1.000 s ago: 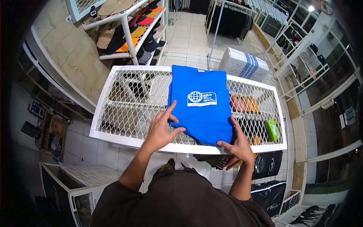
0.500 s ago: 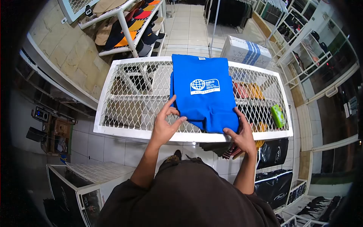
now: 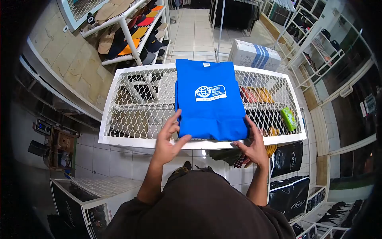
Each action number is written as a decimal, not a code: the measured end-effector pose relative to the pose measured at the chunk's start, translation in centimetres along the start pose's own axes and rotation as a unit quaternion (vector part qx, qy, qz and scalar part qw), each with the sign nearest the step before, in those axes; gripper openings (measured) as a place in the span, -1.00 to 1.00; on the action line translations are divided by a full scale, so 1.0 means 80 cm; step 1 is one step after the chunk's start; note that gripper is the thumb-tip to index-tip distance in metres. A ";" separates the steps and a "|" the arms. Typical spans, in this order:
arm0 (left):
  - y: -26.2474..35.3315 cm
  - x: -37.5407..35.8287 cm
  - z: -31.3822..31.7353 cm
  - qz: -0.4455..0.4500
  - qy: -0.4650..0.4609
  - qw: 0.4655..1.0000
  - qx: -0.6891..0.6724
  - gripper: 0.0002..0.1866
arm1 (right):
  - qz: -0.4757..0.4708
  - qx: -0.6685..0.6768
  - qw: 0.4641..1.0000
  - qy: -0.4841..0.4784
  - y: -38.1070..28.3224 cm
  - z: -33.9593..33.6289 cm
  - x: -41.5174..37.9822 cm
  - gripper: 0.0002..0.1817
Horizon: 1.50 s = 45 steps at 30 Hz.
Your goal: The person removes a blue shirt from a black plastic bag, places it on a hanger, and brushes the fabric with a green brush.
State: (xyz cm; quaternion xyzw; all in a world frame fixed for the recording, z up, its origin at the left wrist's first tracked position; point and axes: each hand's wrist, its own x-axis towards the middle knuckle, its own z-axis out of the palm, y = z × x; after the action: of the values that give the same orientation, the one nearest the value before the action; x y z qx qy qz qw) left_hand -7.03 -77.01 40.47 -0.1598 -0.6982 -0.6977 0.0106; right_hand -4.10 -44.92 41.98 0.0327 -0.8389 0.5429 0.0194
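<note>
A folded blue garment [image 3: 211, 115] with a white globe print lies on the white mesh table [image 3: 131, 140], its lower edge close to the table's front rim. At its lower left corner is my left hand [image 3: 169, 139], fingers apart and holding nothing. My right hand [image 3: 253, 144] is at the lower right corner, fingers spread, with fingertips at or very near the fabric's side. More blue fabric shows under the garment's left edge.
A green packet [image 3: 289, 118] lies on the table's right side. Behind stands a white box with blue stripes [image 3: 254, 55]. A cap rack [image 3: 131, 40] is at the back left. Black bags [image 3: 287, 159] are below right, and a white cabinet [image 3: 99, 191] is below left.
The garment's lower part now lies flatter and straighter. My left hand has moved slightly left and down, and its fingers have come off the fabric. The view has shifted slightly.
</note>
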 end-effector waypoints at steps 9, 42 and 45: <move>0.049 0.033 -0.025 0.004 -0.054 0.983 0.176 -0.12 | -0.050 -0.001 0.999 0.015 -0.040 -0.025 0.032 -0.10; 0.030 0.052 -0.014 -0.108 0.149 0.918 0.352 -0.25 | 0.113 -0.148 0.974 0.128 -0.057 0.016 0.065 -0.29; -0.016 0.037 -0.012 -0.100 0.116 0.916 0.371 -0.21 | 0.019 -0.164 0.976 0.140 -0.003 0.045 0.065 -0.24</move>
State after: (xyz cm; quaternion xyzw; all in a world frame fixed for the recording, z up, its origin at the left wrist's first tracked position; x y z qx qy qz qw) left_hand -10.37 -77.31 39.97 0.0082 -0.9130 -0.3998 0.0805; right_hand -9.29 -48.47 41.08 -0.0630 -0.9057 0.3978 0.1319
